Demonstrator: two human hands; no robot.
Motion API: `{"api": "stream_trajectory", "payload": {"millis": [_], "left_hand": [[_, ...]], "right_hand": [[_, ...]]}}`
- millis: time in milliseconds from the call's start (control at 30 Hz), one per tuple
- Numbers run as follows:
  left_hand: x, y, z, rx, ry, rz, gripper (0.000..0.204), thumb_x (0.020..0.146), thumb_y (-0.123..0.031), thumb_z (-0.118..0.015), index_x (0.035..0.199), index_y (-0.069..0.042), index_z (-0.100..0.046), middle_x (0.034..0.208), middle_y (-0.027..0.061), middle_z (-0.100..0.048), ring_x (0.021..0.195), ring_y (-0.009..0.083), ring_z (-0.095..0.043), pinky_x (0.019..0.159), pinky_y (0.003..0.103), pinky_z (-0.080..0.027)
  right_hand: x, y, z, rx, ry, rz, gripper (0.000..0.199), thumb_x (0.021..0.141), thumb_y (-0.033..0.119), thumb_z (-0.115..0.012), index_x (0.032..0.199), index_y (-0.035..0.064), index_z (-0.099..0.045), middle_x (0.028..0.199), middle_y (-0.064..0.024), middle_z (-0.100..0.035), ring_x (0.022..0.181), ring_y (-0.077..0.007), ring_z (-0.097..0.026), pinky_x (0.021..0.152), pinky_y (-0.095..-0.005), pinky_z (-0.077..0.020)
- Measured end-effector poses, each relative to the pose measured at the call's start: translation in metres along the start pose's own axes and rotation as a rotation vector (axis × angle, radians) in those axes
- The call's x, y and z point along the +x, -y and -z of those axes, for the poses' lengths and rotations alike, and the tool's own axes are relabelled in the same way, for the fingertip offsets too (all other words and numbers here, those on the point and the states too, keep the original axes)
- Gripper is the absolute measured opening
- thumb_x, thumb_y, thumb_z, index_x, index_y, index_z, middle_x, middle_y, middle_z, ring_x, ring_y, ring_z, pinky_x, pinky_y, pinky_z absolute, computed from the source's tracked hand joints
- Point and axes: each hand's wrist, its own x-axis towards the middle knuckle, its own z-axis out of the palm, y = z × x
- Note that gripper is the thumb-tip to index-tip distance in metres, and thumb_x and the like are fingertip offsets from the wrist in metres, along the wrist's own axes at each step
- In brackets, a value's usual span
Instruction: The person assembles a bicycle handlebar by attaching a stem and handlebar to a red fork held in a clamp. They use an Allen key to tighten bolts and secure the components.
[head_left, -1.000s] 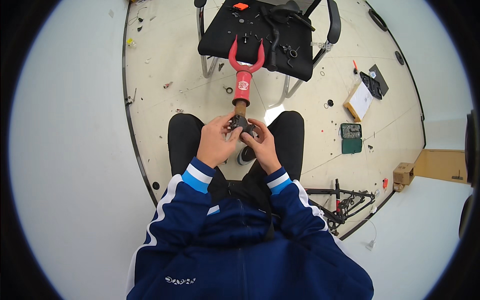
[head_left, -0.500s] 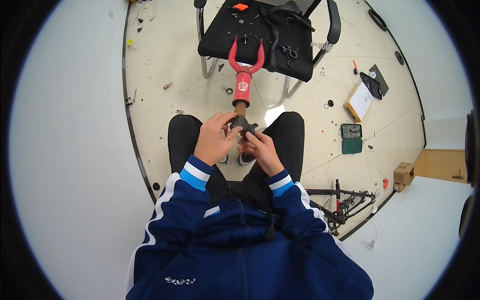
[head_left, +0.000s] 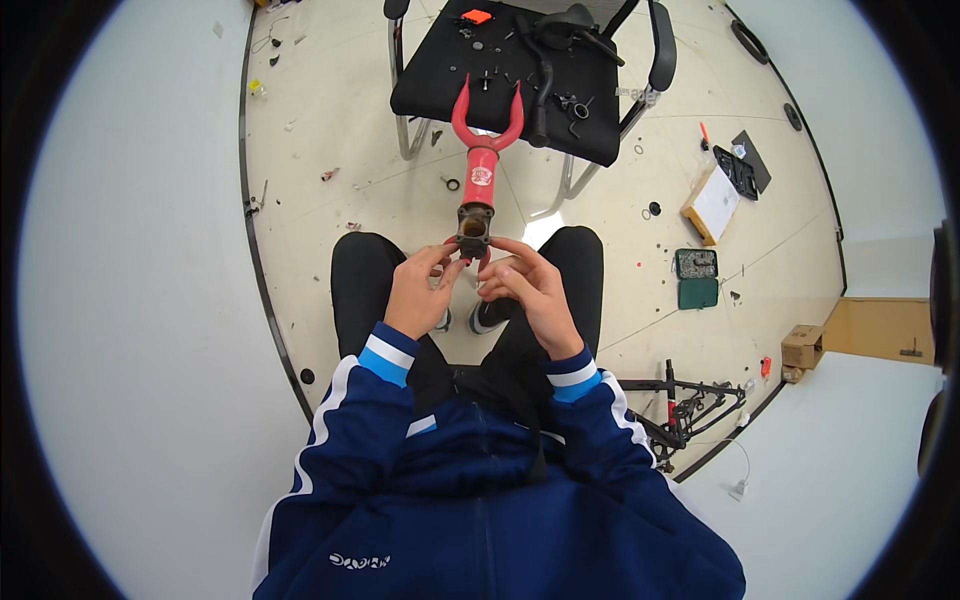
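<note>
Hands parted slightly since earlier frame, dark collar end of red fork [head_left: 481, 170] now exposed at frame centre. Left hand [head_left: 415, 293] pinches collar's left side; right hand [head_left: 530, 290] fingertips on its right, loosely grasping. Fork prongs rest against black padded chair [head_left: 440, 75] above, seat strewn with small metal parts. Right: green parts case [head_left: 697, 278], cardboard box [head_left: 802, 346], bicycle frame [head_left: 690, 405].

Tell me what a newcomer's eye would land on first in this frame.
Most striking is the red fork-shaped part at centre, its dark lower end pinched between the left hand and right hand above the person's knees. Behind it stands a black chair strewn with small parts, and a green case lies on the floor to the right.
</note>
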Motion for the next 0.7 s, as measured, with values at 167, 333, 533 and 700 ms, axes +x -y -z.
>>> {"api": "stream_trajectory", "payload": {"millis": [167,333,533,700], "left_hand": [[0.004,-0.010,0.008,-0.095,-0.090,0.017,0.025,0.089,-0.010,-0.071,0.111,0.002,-0.070,0.100,0.0168,-0.072,0.083,0.0265,-0.072,0.072,0.032,-0.057],[0.007,-0.009,0.005,-0.121,-0.104,-0.005,0.023,0.089,-0.009,-0.071,0.109,0.002,-0.071,0.096,0.0176,-0.072,0.081,0.0260,-0.072,0.072,0.031,-0.057],[0.006,-0.005,-0.003,-0.100,-0.112,-0.009,0.020,0.089,-0.005,-0.070,0.106,0.004,-0.071,0.091,0.0153,-0.073,0.078,0.0198,-0.071,0.073,0.028,-0.056],[0.008,-0.005,-0.007,-0.101,-0.148,-0.018,0.017,0.089,-0.002,-0.069,0.105,0.005,-0.072,0.091,0.0147,-0.073,0.079,0.0175,-0.071,0.072,0.026,-0.056]], "right_hand": [[0.002,-0.017,0.008,-0.216,-0.112,0.040,0.035,0.095,0.009,-0.063,0.127,-0.0050,-0.057,0.097,-0.0114,-0.070,0.084,-0.0158,-0.069,0.075,-0.0274,-0.0556],[0.010,-0.034,0.010,-0.243,-0.253,0.092,0.028,0.094,0.006,-0.067,0.118,-0.0065,-0.063,0.097,-0.0105,-0.072,0.087,-0.0155,-0.070,0.076,-0.0268,-0.0562],[0.016,-0.037,0.001,-0.250,-0.299,0.123,0.025,0.092,0.004,-0.069,0.113,-0.0087,-0.067,0.099,-0.0134,-0.073,0.092,-0.0169,-0.072,0.082,-0.0270,-0.0563],[0.019,-0.044,-0.001,-0.235,-0.307,0.139,0.024,0.093,0.005,-0.068,0.111,-0.0109,-0.066,0.096,-0.0131,-0.073,0.088,-0.0177,-0.071,0.081,-0.0287,-0.0576]]}}
